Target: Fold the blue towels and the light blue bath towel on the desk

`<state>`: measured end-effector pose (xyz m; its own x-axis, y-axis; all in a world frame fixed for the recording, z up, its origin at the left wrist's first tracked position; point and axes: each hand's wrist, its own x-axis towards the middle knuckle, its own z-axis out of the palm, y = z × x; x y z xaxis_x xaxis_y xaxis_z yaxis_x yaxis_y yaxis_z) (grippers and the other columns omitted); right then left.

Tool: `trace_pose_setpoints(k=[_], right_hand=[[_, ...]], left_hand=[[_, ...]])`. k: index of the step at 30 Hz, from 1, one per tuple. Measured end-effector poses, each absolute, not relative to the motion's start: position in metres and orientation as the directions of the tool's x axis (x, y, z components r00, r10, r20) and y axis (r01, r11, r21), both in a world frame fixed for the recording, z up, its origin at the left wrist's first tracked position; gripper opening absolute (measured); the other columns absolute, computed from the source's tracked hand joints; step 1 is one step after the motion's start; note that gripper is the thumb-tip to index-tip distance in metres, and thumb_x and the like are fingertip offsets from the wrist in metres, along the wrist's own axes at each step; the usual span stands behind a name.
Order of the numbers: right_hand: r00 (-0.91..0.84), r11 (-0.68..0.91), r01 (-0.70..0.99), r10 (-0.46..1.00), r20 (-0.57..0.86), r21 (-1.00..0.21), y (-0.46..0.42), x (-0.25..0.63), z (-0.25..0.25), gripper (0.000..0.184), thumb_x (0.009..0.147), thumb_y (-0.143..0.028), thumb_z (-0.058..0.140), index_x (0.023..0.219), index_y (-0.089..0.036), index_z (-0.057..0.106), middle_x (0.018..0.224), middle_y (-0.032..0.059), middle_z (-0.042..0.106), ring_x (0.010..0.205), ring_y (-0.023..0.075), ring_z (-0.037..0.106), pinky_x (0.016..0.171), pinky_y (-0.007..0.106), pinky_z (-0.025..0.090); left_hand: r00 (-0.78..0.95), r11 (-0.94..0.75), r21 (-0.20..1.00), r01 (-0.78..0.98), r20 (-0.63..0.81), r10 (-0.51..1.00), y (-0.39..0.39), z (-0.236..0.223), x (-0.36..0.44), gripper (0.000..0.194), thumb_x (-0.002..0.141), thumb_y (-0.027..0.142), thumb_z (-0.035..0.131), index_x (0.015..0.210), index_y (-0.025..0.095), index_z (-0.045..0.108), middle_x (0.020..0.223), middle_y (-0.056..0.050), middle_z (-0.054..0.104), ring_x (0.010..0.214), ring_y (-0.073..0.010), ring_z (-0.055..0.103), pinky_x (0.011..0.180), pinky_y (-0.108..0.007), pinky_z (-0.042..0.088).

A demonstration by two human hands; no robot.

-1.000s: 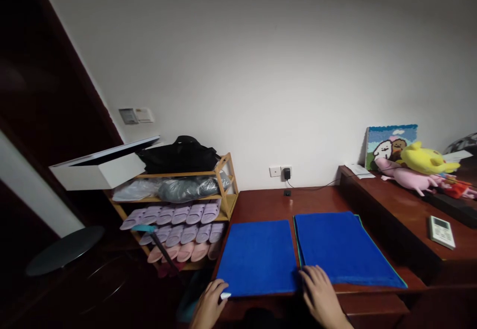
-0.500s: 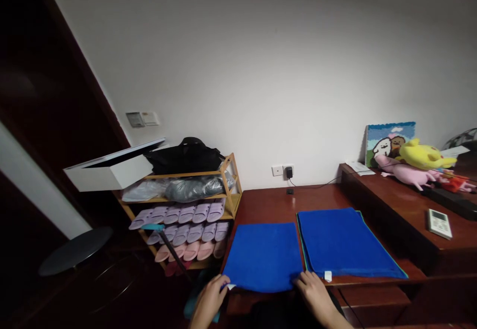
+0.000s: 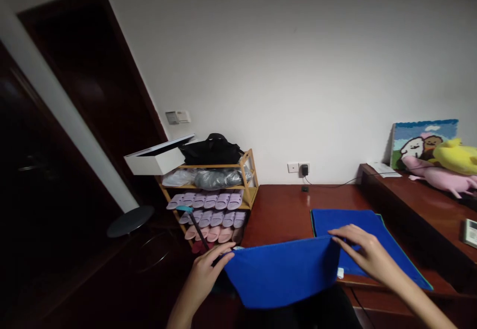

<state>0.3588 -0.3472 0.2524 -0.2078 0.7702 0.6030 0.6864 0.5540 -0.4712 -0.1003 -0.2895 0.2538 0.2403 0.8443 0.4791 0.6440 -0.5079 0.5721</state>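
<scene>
A blue cloth (image 3: 283, 272) hangs in the air in front of me, stretched between both hands by its top edge. My left hand (image 3: 208, 264) pinches its left corner, where a small white tag shows. At the right corner, my right hand (image 3: 359, 249) grips the edge between thumb and fingers. A second blue cloth (image 3: 387, 254) with green edging lies flat on the dark red wooden table (image 3: 279, 209), partly behind my right hand. Its white label (image 3: 340, 273) sits at the front edge.
On the left stands a wooden shoe rack (image 3: 246, 190) with several slippers, a black bag (image 3: 212, 150) and an open white box (image 3: 156, 161). A round stool (image 3: 130, 220) is beside it. Plush toys (image 3: 443, 177) and a white remote (image 3: 470, 232) rest on the raised right ledge.
Both hands have lifted the left cloth off the table by its near edge, and it now hangs between them. The view has turned left. The other cloth stays on the table.
</scene>
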Motion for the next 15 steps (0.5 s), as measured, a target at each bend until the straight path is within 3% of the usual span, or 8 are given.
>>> trace_pose_setpoints(k=[5,10,15], right_hand=[[-0.227,0.478,0.706,0.852,0.472,-0.523,-0.407,0.404,0.275,0.025,0.097,-0.043,0.061,0.110,-0.030,0.078,0.108,0.0048,0.078,0.098,0.0210,0.073,0.088,0.028,0.060],[-0.157,0.312,0.731,0.942,0.295,-0.607,-0.447,0.448,0.269,0.026,0.096,-0.047,0.061,0.107,-0.032,0.078,0.109,0.0025,0.078,0.100,0.0207,0.072,0.091,0.027,0.058],[-0.099,0.181,0.730,0.982,0.161,-0.659,-0.433,0.498,0.269,0.039,0.094,-0.057,0.057,0.102,-0.026,0.079,0.104,0.0052,0.078,0.091,0.0221,0.074,0.084,0.030,0.060]], left_hand=[[0.374,-0.530,0.629,0.568,0.376,0.848,-0.326,0.272,-0.078,0.027,0.087,0.047,0.074,0.110,0.035,0.080,0.098,0.002,0.083,0.086,-0.0211,0.079,0.079,-0.026,0.063],[0.518,-0.522,0.662,0.538,0.229,0.824,-0.324,0.262,-0.029,0.018,0.085,0.041,0.077,0.102,0.036,0.082,0.103,0.002,0.082,0.094,-0.0221,0.078,0.088,-0.027,0.060],[0.658,-0.543,0.659,0.521,0.096,0.747,-0.290,0.270,0.045,0.020,0.088,0.034,0.073,0.105,0.031,0.082,0.107,0.002,0.081,0.099,-0.0217,0.076,0.092,-0.026,0.057]])
